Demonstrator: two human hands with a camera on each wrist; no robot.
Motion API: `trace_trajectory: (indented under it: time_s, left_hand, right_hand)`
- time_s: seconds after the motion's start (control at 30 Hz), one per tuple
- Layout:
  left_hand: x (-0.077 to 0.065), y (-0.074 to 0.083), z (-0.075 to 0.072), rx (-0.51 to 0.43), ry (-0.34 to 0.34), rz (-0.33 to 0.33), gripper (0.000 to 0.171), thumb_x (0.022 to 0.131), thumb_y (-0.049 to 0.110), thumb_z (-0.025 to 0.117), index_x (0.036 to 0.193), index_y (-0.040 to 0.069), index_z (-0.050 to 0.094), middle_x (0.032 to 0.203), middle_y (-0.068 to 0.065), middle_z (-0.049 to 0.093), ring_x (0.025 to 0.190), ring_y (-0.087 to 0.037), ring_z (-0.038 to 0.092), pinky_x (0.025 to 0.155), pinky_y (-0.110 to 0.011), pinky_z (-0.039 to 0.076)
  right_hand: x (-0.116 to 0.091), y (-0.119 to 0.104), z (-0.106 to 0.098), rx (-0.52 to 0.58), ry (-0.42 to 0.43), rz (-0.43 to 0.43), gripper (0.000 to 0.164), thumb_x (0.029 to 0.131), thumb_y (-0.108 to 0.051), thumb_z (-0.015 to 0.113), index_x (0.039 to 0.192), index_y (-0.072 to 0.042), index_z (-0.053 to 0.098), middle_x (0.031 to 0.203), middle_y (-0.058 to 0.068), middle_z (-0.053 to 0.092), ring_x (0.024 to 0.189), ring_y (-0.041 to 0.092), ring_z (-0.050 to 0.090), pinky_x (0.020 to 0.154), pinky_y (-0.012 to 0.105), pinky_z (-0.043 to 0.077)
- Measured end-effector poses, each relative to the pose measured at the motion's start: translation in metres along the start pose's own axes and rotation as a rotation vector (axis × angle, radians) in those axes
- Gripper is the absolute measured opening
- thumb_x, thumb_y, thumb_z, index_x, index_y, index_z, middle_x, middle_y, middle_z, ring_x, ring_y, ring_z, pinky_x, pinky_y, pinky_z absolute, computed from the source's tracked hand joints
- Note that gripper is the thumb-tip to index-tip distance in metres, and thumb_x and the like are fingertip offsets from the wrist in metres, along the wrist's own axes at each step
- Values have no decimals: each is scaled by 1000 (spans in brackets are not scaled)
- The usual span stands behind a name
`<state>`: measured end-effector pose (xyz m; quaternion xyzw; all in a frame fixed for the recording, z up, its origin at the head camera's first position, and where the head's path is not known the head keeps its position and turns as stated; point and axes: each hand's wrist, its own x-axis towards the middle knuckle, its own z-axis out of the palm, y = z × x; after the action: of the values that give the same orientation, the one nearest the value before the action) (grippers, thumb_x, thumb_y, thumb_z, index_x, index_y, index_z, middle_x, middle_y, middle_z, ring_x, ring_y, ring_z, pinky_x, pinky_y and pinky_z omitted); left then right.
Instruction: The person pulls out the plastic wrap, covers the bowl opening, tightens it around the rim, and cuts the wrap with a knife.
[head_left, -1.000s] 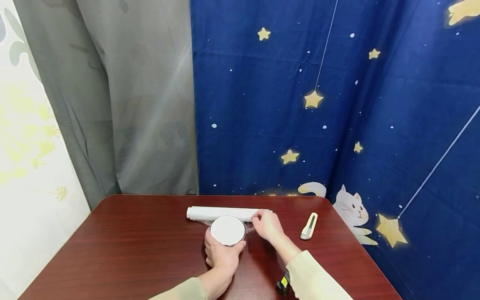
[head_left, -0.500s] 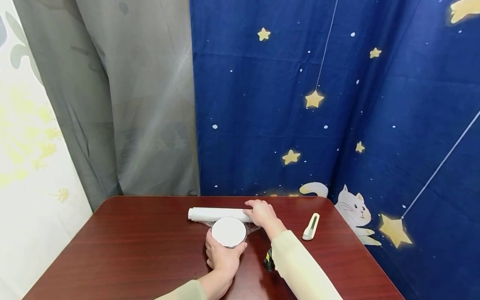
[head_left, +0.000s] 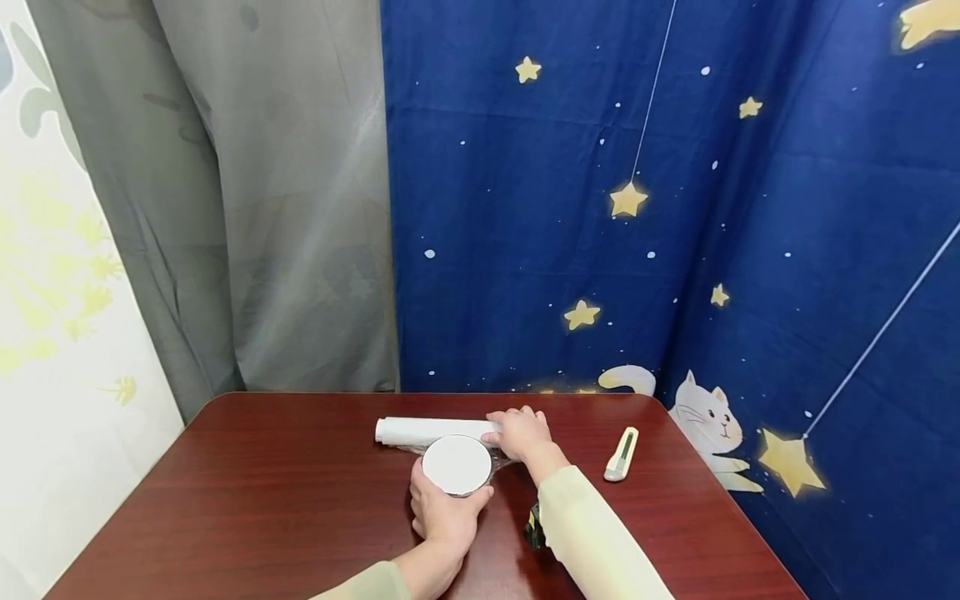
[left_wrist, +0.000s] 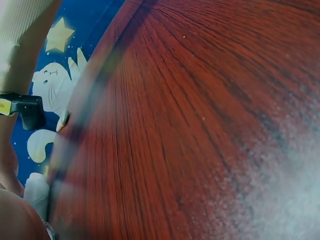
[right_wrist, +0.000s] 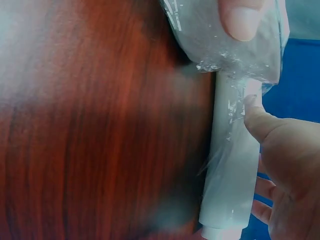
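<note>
A round white container (head_left: 457, 465) stands near the table's middle, with clear film around its side; its kind is hard to tell. My left hand (head_left: 447, 518) holds it from the near side, thumb on the right and fingers on the left. In the right wrist view its thumb (right_wrist: 244, 22) presses the film-covered side. Just behind lies a white roll of cling film (head_left: 431, 430), with crinkled film running from it to the container. My right hand (head_left: 521, 433) grips the roll's right end, thumb (right_wrist: 260, 120) on one side and fingers beyond.
A cream utility knife (head_left: 621, 454) lies on the right of the dark red table (head_left: 285, 500). The black wrist camera (head_left: 535, 527) sits on the right forearm. Curtains (head_left: 525, 208) hang behind the table's far edge.
My right hand has let go of the film's right edge and moved back and left onto the roll, now gripping its right end. The left hand keeps its hold on the container.
</note>
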<state>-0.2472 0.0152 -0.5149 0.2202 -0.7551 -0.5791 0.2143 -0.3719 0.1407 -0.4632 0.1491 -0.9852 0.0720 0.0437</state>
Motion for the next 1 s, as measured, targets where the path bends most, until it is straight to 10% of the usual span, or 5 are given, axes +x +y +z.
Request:
trace_trajectory:
  time_s: [0.43,1.0]
  left_hand:
    - [9,-5,-9,38,-91,79,120,56,17,106,156,11,41,148,-26,59,138,-50,55,103,-70,36]
    - [52,-11,-41,86,-477,217,118,63,24,105,160,11,39,151,-20,62,134,-41,58,105,-67,37]
  right_hand:
    - [-11,13,1,-24,18,62,46,101,-54,73,135,-23,75,130,10,76,119,36,61,100,55,46]
    - [-26,43,-1,63,-45,164,46,97,-64,69,113,-22,78,109,3,81,99,29,71,89,54,53]
